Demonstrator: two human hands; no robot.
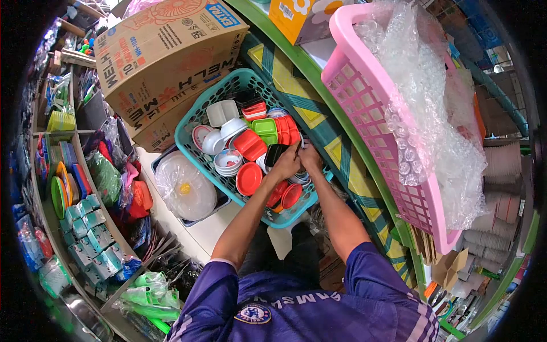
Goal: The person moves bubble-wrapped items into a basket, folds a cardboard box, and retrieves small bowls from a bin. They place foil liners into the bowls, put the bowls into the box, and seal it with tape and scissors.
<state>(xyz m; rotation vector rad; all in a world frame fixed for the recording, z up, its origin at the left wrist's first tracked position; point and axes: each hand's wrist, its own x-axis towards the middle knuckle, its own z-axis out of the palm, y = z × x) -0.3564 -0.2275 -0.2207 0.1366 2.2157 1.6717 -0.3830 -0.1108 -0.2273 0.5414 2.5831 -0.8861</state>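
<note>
A teal plastic basket (185, 149) holds many small dishes and bowls. My left hand (286, 163) is inside its right part, fingers curled beside a black dish (276, 153). Close against it, my right hand (310, 159) has bent fingers near the basket's right wall. What either hand grips is hidden among the dishes. Around them lie red divided dishes (249, 145), a green dish (264, 130), a round red bowl (249, 178) and stacked white bowls (228, 162). A white divided dish (222, 113) rests toward the back left.
Cardboard boxes (171, 62) stand behind the basket at left. A plastic-wrapped white item (185, 185) sits left of it. On the right, a pink basket (364, 102) with bubble wrap (424, 114) stands on a green-edged shelf (319, 74). Stocked shelves (85, 188) line the left.
</note>
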